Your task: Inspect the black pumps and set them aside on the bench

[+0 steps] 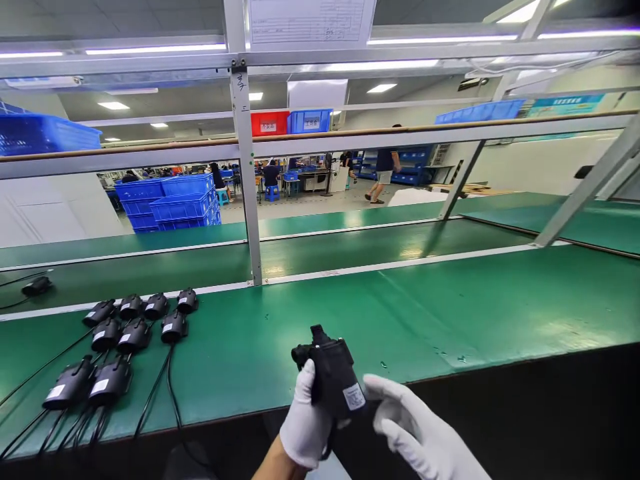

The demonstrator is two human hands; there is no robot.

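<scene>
My left hand (307, 423), in a white glove, grips a black plastic device (330, 370) with a small white label on its lower right side. A knob or port sticks out at its upper left, and a tab rises from its top. Part of a dark cable shows below the device. Just to the right, my right hand (415, 427), also gloved in white, has its fingers apart and curved, holding nothing. Several similar black devices (110, 380) with labels and cables lie in rows on the left of the green bench (225, 360).
A metal post (247, 153) rises from the bench behind my hands and joins a shelf rail (400, 137). Another black device (37, 287) lies on the conveyor strip at far left. Stacked blue crates (183, 203) stand beyond, and people work and walk in the background.
</scene>
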